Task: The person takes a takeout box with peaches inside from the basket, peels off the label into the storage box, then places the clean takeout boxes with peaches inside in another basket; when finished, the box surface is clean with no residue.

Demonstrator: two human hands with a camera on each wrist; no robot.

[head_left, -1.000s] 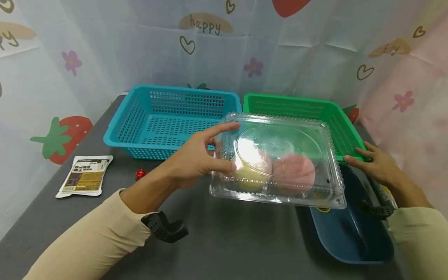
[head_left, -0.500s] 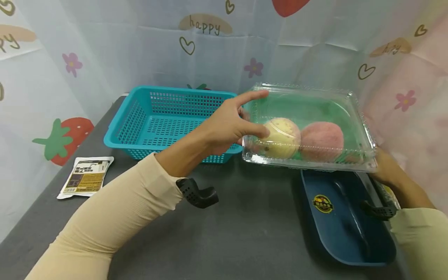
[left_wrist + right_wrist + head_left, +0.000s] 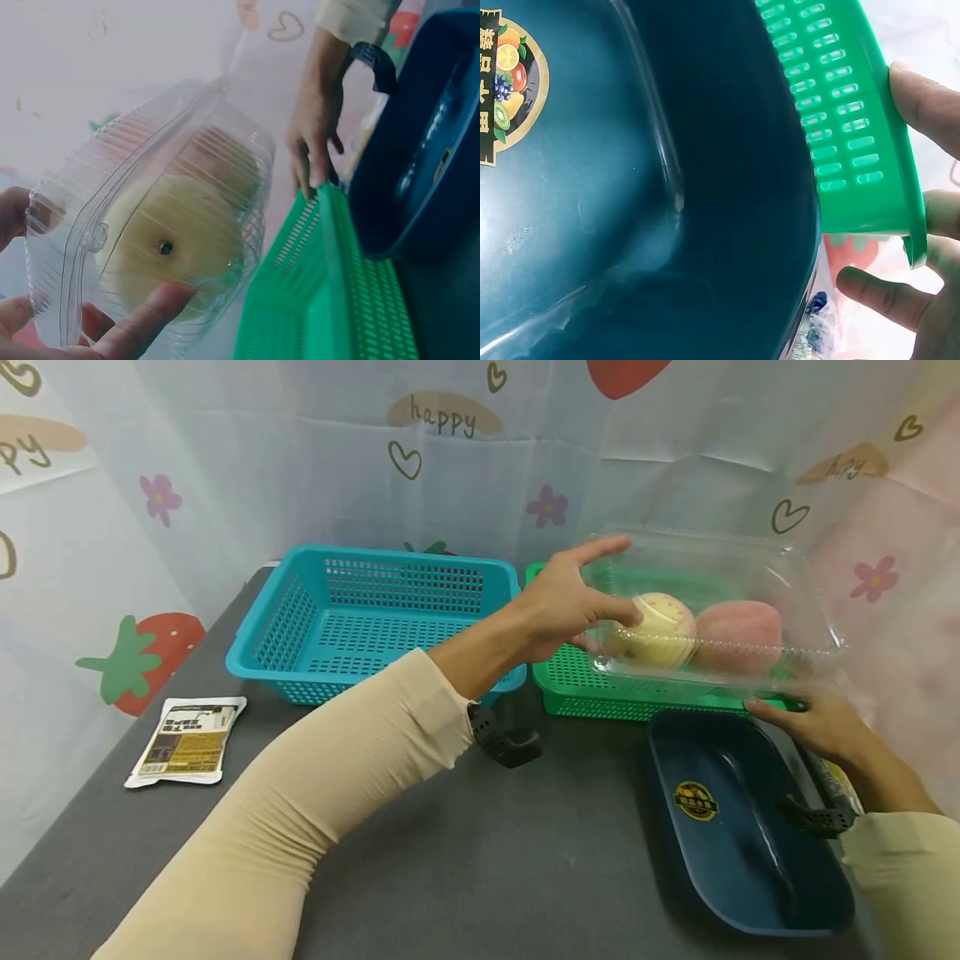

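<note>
My left hand [image 3: 562,610] grips the left end of a clear plastic clamshell box [image 3: 802,593], thumb on the near side. Inside it lie a pale yellow round fruit [image 3: 654,631] and a pink peach-like fruit [image 3: 738,637]; the left wrist view shows a dark spot on the yellow fruit [image 3: 172,225]. The box is held up over the green basket [image 3: 592,697], its right end tilted slightly down. At that basket's near right corner, my right hand [image 3: 825,718] holds the rim, with one finger [image 3: 885,296] hanging free below it.
A blue perforated basket [image 3: 375,672] stands left of the green one. The dark blue basin [image 3: 735,827] with a round fruit sticker sits in front of the green basket. A white and brown packet [image 3: 187,739] lies at the left. A printed curtain [image 3: 337,468] hangs behind.
My left hand has carried the clear box from the middle of the table up and to the right, over the green basket. The right hand has stayed at the basket's corner.
</note>
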